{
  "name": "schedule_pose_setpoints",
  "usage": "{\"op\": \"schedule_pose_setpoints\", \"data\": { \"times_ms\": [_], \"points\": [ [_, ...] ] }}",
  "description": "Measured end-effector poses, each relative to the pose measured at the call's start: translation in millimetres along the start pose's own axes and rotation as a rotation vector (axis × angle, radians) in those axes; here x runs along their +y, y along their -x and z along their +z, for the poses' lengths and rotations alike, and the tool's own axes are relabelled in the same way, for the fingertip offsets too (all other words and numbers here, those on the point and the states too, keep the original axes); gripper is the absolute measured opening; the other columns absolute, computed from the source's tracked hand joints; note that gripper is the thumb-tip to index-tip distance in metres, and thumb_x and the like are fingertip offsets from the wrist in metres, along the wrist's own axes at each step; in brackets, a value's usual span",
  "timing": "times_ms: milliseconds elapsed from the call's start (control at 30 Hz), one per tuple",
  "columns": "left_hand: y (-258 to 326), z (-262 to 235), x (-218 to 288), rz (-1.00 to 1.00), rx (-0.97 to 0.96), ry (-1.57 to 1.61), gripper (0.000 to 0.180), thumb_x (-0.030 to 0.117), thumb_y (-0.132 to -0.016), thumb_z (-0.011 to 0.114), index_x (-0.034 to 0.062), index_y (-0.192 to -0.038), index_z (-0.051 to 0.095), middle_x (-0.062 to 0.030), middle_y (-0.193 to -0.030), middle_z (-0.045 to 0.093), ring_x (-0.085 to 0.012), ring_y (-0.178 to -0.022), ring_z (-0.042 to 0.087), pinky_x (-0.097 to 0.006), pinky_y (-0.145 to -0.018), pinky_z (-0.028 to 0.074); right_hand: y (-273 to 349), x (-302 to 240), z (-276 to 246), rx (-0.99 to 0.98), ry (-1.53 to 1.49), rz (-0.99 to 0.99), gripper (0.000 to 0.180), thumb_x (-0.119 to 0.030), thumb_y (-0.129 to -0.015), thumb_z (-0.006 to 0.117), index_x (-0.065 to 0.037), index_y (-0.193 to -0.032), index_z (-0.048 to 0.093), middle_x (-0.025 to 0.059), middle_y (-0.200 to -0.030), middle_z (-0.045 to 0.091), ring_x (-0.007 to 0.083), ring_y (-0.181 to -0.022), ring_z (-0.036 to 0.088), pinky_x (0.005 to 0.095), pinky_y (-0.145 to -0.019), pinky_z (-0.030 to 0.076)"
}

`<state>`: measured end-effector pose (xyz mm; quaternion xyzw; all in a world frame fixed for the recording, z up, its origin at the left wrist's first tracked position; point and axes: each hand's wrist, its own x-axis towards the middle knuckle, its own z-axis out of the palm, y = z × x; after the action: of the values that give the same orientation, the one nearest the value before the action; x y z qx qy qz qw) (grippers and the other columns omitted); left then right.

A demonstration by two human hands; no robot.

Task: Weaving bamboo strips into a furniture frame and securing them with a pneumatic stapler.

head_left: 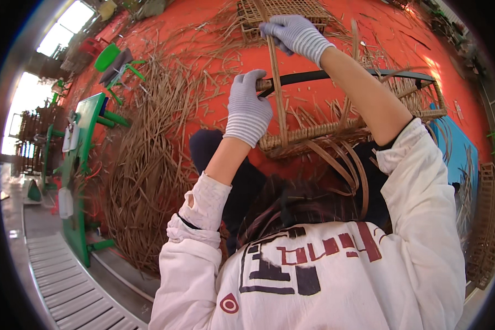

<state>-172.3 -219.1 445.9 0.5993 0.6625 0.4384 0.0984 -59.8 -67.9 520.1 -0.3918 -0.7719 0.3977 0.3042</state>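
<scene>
Holding a flat brown strip taut-looking across the left corner of a rectangular basket frame. Head view, the only 1.

Right hand: gloved, fingers narrowed on the strip's upper run, well above the near rim. Left hand: gloved, curled on the brown end piece of the frame, grip partly hidden. Frame is in front of the torso, over the red floor; can't tell if the legs support it.

Doing it well, my read: brace the corner with the left so the frame can't twist. Pull in line with the strip, even tension, flat face to the black bar, no kinks. Don't jerk; dry-looking fibre may split. Mind the curled loose strips below the near rim, they could snag.

Looks: black bar smooth, bare along much of its length, bowed in the fisheye. Near rim is tight brown weave; right end also woven. Strip is thin, narrow, passes in front of the bar down to the near rim; how it's fixed there, too small to tell. Scraps show through the frame.
</scene>
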Motion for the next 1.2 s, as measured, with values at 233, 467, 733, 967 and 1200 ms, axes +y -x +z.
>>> {"op": "schedule_pose_setpoints", "data": {
  "times_ms": [233, 467, 733, 967, 1200],
  "points": [
    [10.5, -2.5, 2.2, -0.062, 0.000, 0.124, 0.054, -0.012, -0.075, 0.054, 0.0039, -0.127, 0.054, -0.0169, -0.113, 0.061, -0.0274, -0.103, 0.063, -0.034, -0.088, 0.051, -7.2, 21.0, 32.4, -0.086, -0.054, 0.123, 0.033, -0.036, -0.098, 0.058, -0.006, -0.092, 0.068, 0.0003, -0.062, 0.055, 0.0088, -0.046, 0.049, 0.0280, -0.043, 0.044],
    [19.4, -9.3, 3.8, 0.095, -0.015, 0.006, 0.044, -0.006, -0.079, 0.053, 0.0050, -0.121, 0.060, -0.0191, -0.111, 0.058, -0.0364, -0.099, 0.059, -0.041, -0.088, 0.050, -7.2, 35.1, 47.1, -0.242, 0.117, 0.275, 0.039, -0.043, -0.094, 0.057, -0.006, -0.094, 0.068, 0.0068, -0.070, 0.064, 0.0157, -0.055, 0.058, 0.0309, -0.049, 0.050],
    [9.2, -21.8, 10.0, 0.351, -0.002, -0.299, 0.033, 0.025, -0.081, 0.069, 0.0084, -0.110, 0.068, -0.0110, -0.110, 0.064, -0.0311, -0.110, 0.056, -0.045, -0.098, 0.037, -8.2, 31.9, 47.4, -0.252, 0.306, 0.202, 0.035, -0.040, -0.094, 0.061, -0.007, -0.092, 0.071, 0.0066, -0.064, 0.062, 0.0153, -0.051, 0.059, 0.0336, -0.051, 0.050],
    [5.7, -19.3, 10.8, 0.141, -0.262, -0.357, 0.037, 0.038, -0.080, 0.072, 0.0077, -0.102, 0.071, -0.0118, -0.105, 0.068, -0.0305, -0.111, 0.056, -0.044, -0.099, 0.038, 12.2, 29.0, 40.2, 0.150, 0.399, 0.051, 0.034, -0.035, -0.094, 0.052, -0.008, -0.104, 0.071, 0.0128, -0.114, 0.067, 0.0342, -0.107, 0.062, 0.0445, -0.092, 0.048],
    [12.1, -17.0, 15.3, -0.076, -0.324, -0.250, 0.038, 0.040, -0.083, 0.071, 0.0070, -0.103, 0.070, -0.0148, -0.095, 0.069, -0.0332, -0.096, 0.063, -0.042, -0.091, 0.045, 120.4, 13.4, -1.1, 0.194, 0.065, -0.414, 0.024, -0.021, -0.098, 0.053, -0.006, -0.108, 0.068, 0.0098, -0.091, 0.070, 0.0168, -0.077, 0.069, 0.0316, -0.071, 0.056]
  ]
}}
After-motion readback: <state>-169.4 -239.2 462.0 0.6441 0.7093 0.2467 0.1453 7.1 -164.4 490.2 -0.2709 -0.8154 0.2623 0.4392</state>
